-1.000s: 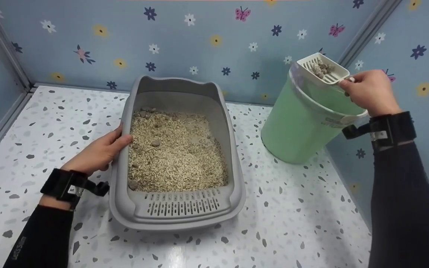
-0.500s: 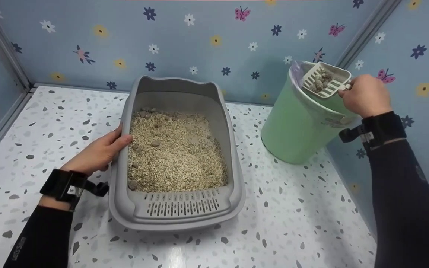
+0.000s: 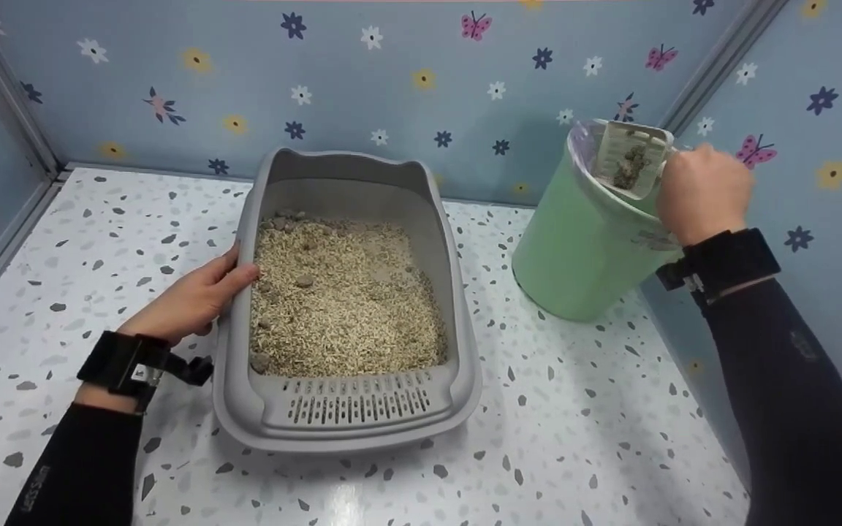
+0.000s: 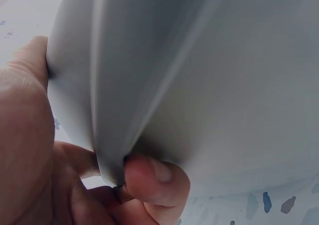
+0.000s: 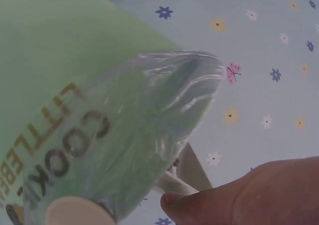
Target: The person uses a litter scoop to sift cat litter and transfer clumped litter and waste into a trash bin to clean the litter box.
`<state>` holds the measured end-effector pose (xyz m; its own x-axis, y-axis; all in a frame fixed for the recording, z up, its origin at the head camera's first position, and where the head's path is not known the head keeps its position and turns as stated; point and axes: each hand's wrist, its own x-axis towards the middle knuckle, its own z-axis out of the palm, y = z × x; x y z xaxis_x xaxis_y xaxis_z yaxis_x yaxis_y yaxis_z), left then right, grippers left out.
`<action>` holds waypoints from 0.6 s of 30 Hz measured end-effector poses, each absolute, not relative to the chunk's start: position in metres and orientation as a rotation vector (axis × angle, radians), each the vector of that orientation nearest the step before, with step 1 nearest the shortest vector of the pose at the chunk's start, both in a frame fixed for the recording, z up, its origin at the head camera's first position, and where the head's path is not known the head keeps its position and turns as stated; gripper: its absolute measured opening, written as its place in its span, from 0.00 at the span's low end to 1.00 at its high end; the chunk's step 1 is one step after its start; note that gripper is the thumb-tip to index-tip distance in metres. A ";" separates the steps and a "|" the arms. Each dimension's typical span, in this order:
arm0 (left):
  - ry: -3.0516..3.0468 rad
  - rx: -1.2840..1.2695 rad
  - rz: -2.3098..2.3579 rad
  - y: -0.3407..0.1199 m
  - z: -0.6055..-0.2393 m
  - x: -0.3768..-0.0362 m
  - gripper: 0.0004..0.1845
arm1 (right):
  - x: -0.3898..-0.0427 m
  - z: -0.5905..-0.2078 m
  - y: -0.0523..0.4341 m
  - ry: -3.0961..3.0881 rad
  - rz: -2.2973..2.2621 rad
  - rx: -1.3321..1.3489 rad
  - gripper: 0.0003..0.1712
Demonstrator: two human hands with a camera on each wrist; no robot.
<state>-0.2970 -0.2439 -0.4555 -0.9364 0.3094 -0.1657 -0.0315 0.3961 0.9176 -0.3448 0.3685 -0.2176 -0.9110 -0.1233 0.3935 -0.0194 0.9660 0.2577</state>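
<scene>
Scoop (image 3: 629, 157), stiff and light with loose clumps (image 3: 631, 164), seems best held by its handle, where right hand (image 3: 702, 191) pinches it over green bin (image 3: 589, 248); left hand (image 3: 198, 296) grips tray (image 3: 348, 416) rim.

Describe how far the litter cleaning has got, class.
Done: a scoop of clumps has been lifted to the green bin. In hand: the right hand tips it over the bin while the left hand holds the litter tray. Left: several clumps lie in the litter.

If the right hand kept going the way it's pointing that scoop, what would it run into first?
Most likely the inside of the green bin: the right hand tips the scoop down into its bag-lined mouth. Depth is hard to judge; the blue flowered wall lies behind.
</scene>
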 end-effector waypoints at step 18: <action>2.370 0.255 1.539 -0.244 -0.453 -0.296 0.46 | -0.335 -0.224 0.354 -2.430 -0.528 0.172 0.17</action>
